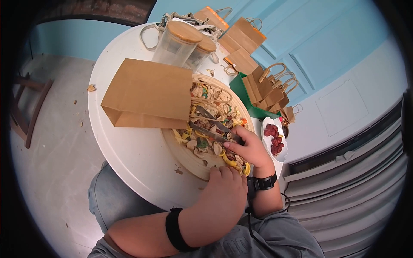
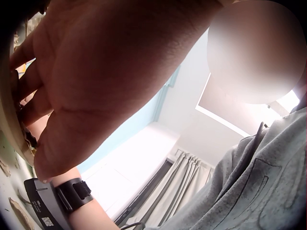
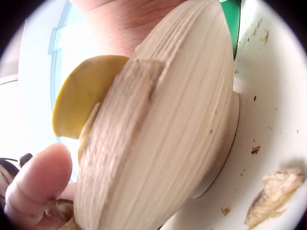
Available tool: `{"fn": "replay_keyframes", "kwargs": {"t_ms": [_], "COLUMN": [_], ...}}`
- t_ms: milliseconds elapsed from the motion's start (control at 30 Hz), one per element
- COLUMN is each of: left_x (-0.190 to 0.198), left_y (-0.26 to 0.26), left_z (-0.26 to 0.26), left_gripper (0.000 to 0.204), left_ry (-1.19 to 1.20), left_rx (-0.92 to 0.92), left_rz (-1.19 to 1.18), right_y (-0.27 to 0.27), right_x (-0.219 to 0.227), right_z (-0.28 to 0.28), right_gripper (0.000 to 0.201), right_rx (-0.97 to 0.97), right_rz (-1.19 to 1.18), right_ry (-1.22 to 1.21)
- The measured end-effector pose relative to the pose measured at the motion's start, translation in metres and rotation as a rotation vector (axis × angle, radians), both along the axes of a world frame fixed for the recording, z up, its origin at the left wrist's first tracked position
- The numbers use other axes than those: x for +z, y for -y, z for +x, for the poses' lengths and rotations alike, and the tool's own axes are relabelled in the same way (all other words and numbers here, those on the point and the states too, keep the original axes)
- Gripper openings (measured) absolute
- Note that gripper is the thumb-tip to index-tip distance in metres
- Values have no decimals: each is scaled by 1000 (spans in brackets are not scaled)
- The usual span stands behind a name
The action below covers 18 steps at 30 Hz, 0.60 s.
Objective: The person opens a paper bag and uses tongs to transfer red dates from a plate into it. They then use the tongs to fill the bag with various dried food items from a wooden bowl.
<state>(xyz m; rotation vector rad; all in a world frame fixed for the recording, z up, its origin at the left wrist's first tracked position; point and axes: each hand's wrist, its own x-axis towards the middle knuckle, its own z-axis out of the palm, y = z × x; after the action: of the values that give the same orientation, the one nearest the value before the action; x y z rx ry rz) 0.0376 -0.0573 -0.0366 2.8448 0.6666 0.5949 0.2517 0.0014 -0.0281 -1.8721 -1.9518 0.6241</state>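
Note:
My right hand [image 1: 249, 148] holds metal tongs [image 1: 206, 129], their two arms spread over a dried mix of petals, peels and pods. The mix lies in a round wooden tray [image 1: 189, 161]. My left hand [image 1: 223, 189] rests at the tray's near rim, its fingers reaching over the edge; they also show in the left wrist view as fingers [image 2: 33, 108]. A brown paper bag [image 1: 148, 94] lies on its side, mouth and handles over the mix, close to the tongs' tips. In the right wrist view, a yellow slice [image 3: 86, 96] sticks up behind the pale wooden rim.
On the white round table [image 1: 120, 146] stand lidded clear canisters [image 1: 176, 45]. A green box [image 1: 243, 92] holds several paper bags. Dark red pieces [image 1: 273, 139] lie on a white dish at the right. More paper bags [image 1: 243, 34] stand behind, and scraps dot the table.

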Motion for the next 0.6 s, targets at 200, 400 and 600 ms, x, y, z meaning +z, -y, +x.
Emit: {"fn": "replay_keyframes", "kwargs": {"t_ms": [200,400,600], "left_x": [0,2,2], "left_y": [1,2,2], "left_z": [-1,-2,-2], "left_gripper": [45,45,45], "left_ry": [4,-3,-27], "left_rx": [6,4,-5], "left_rz": [4,-15,-32], "right_y": [0,0,0], "right_x": [-1,-2,-1], "right_z": [0,-1,-1], "right_gripper": [29,28,29], "right_rx": [-5,-4,-13], "right_rz": [0,11,7], "right_ry": [-17,-7,-3]}}
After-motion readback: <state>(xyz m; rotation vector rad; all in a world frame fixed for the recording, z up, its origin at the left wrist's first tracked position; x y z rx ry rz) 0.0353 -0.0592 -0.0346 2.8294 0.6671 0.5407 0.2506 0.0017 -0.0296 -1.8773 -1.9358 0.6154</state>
